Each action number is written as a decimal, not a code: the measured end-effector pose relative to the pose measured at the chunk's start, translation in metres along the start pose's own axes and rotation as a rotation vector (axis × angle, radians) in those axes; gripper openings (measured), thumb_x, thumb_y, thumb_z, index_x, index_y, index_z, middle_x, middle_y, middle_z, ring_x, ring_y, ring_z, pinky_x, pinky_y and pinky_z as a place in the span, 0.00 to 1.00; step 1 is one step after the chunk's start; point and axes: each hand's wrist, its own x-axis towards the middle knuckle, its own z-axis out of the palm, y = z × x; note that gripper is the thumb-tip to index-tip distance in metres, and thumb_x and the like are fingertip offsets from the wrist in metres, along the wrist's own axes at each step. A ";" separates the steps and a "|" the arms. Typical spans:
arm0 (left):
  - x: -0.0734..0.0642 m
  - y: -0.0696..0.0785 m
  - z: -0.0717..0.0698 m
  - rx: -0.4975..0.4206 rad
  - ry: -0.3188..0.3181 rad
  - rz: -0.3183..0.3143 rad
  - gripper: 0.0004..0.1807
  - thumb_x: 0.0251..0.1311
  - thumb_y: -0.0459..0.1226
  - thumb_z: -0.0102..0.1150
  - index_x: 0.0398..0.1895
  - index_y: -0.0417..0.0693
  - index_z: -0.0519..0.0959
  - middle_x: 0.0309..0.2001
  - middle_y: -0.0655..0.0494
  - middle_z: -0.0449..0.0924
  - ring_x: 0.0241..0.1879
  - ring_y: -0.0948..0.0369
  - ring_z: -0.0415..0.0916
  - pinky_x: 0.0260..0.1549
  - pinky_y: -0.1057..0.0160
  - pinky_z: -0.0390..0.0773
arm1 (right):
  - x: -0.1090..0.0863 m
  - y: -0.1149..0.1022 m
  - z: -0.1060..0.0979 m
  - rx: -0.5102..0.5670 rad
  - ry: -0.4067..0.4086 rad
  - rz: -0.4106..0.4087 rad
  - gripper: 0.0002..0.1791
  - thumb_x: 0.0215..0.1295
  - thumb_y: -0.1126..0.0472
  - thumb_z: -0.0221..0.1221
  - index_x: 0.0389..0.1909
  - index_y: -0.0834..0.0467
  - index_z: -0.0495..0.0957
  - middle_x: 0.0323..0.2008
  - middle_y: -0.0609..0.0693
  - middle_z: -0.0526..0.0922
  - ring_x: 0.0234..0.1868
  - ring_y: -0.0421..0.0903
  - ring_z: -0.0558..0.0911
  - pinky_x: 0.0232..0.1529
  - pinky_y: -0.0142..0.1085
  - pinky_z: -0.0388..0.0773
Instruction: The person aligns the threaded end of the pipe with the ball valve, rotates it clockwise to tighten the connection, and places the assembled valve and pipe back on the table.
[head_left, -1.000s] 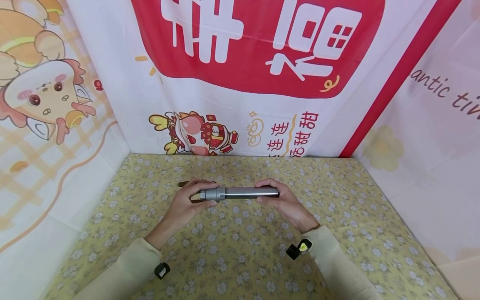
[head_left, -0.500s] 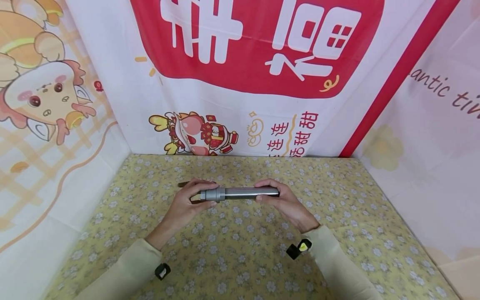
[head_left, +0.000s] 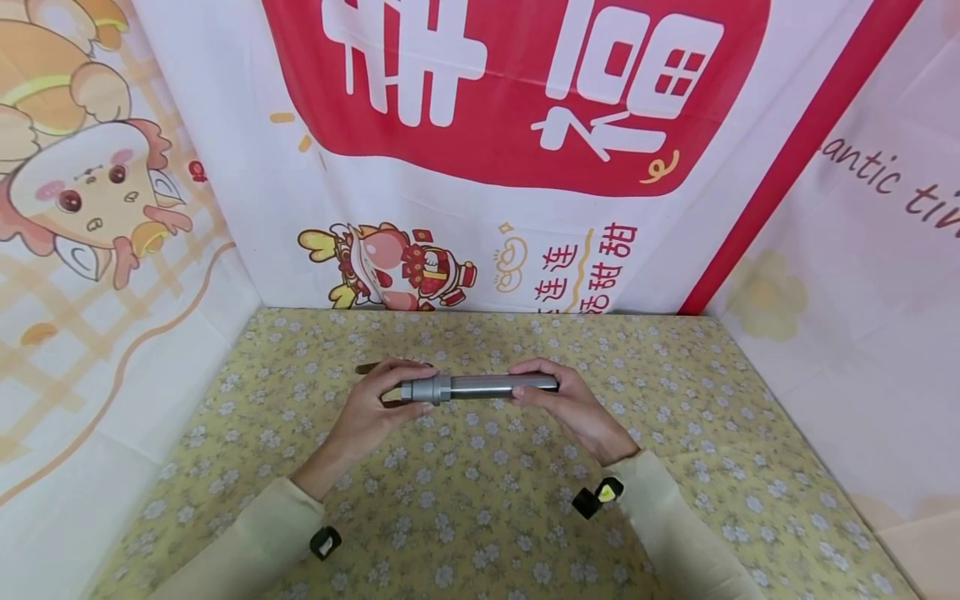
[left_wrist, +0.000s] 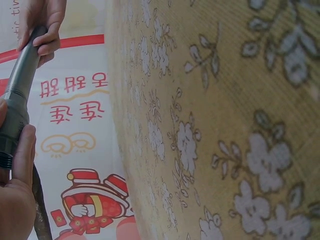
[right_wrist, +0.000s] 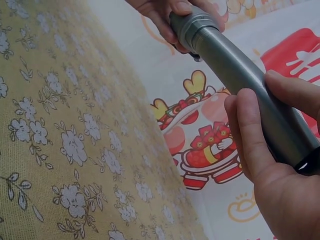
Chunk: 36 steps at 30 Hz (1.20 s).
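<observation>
A smooth grey metal pipe (head_left: 482, 386) with a wider ribbed fitting (head_left: 426, 389) on its left end is held level above the table by both hands. My left hand (head_left: 375, 404) grips the fitting between thumb and fingers. At the pipe's far right end, my right hand (head_left: 564, 407) pinches the tube, its thumb (right_wrist: 255, 127) against one side and fingers on the other. A thin dark brown bar (head_left: 367, 367) pokes out behind the left hand; in the left wrist view a dark strip (left_wrist: 42, 205) runs down beside that hand. What it belongs to is hidden.
Beneath lies a table with a yellow floral cloth (head_left: 465, 500). A white cloth wall with red print (head_left: 517, 175) rises at its back edge, with printed cloth walls on the left (head_left: 82, 358) and right (head_left: 847, 350). Both sleeves carry small black devices (head_left: 325, 542).
The right thumb has shifted slightly up the pipe's near side onto its top. The pipe, fitting and left hand look practically still.
</observation>
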 end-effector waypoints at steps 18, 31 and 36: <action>-0.001 0.001 0.001 -0.006 0.003 -0.009 0.24 0.66 0.33 0.76 0.65 0.53 0.87 0.68 0.49 0.76 0.61 0.52 0.78 0.56 0.62 0.90 | -0.001 -0.003 -0.002 -0.008 -0.028 -0.004 0.26 0.76 0.68 0.67 0.71 0.57 0.75 0.70 0.60 0.73 0.66 0.64 0.78 0.68 0.57 0.83; -0.001 0.000 -0.001 -0.023 -0.007 -0.004 0.24 0.67 0.33 0.76 0.66 0.52 0.86 0.68 0.49 0.76 0.60 0.54 0.78 0.56 0.62 0.90 | -0.001 0.001 -0.002 -0.021 -0.039 -0.024 0.24 0.74 0.61 0.71 0.66 0.60 0.77 0.67 0.60 0.75 0.62 0.54 0.81 0.68 0.60 0.81; -0.001 0.000 -0.001 -0.026 -0.003 -0.004 0.24 0.67 0.33 0.76 0.66 0.52 0.86 0.68 0.49 0.76 0.61 0.54 0.78 0.57 0.62 0.90 | -0.001 -0.001 -0.002 -0.017 -0.036 -0.026 0.25 0.74 0.61 0.71 0.67 0.61 0.77 0.67 0.59 0.76 0.63 0.54 0.82 0.66 0.51 0.85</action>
